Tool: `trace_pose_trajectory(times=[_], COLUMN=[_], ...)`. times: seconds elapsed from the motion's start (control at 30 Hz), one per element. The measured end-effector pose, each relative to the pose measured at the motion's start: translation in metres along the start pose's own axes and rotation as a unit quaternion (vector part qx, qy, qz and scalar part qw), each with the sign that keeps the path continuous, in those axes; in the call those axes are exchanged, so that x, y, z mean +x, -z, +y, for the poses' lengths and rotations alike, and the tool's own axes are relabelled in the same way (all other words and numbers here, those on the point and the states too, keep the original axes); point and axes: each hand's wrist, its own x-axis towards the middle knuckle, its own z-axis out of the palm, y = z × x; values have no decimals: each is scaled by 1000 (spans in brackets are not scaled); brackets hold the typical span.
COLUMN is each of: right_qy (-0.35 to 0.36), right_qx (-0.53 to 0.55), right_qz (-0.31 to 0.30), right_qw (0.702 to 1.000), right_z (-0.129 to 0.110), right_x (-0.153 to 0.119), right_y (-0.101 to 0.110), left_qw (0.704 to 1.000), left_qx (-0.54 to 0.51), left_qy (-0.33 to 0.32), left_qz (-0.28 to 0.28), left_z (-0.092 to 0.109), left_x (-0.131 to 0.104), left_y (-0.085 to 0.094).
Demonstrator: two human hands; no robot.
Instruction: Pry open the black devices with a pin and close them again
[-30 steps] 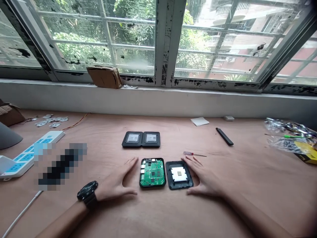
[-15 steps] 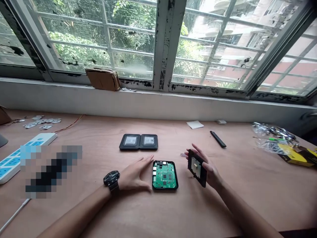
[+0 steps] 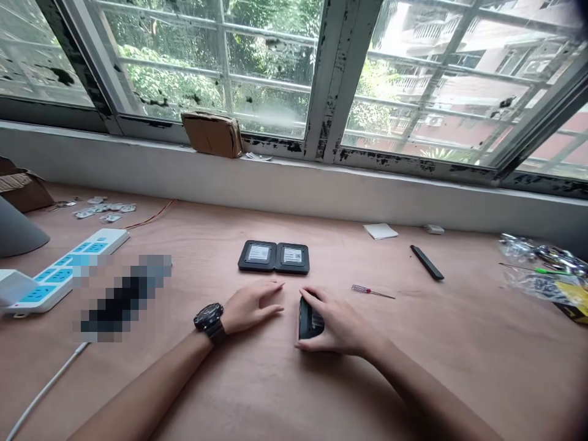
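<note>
My right hand (image 3: 343, 323) grips a small black set-top box (image 3: 309, 321) in front of me, thumb on its near edge and fingers at its far edge. The cover lies over the base, so the green circuit board is out of sight; whether it sits flush I cannot tell. To the left of the box, apart from it, my left hand (image 3: 250, 307) hovers low with fingers spread and nothing in it. Two similar black boxes with white labels, a left one (image 3: 258, 255) and a right one (image 3: 293, 257), lie side by side farther back.
A small screwdriver (image 3: 365, 290) lies right of the box. Beyond it are a black strip (image 3: 427, 263), a white paper square (image 3: 380, 231) and plastic bags (image 3: 528, 288). On the left stand a white power strip (image 3: 108, 239) and a grey object (image 3: 18, 229).
My right hand has brought the black cover left and down onto the base, covering the circuit board. My left hand has come off the base's side. The head view has shifted slightly.
</note>
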Motion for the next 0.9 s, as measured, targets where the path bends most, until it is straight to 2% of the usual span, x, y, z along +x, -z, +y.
trace_pose_trajectory(times=[0.2,0.73,0.9], right_qy=[-6,11,19], right_qx=[-27,-25,-30], right_qz=[-13,-78,-78], right_qw=[1000,997,996], right_z=[6,7,5], right_x=[-1,-1,2], right_y=[-8,1,0], left_qw=[1000,999,999], left_qx=[5,27,29], left_qy=[-12,-20,-23], left_qz=[-1,0,4], left_z=[1,-2,-3], left_x=[0,-1,-2], left_y=[0,-2,-3])
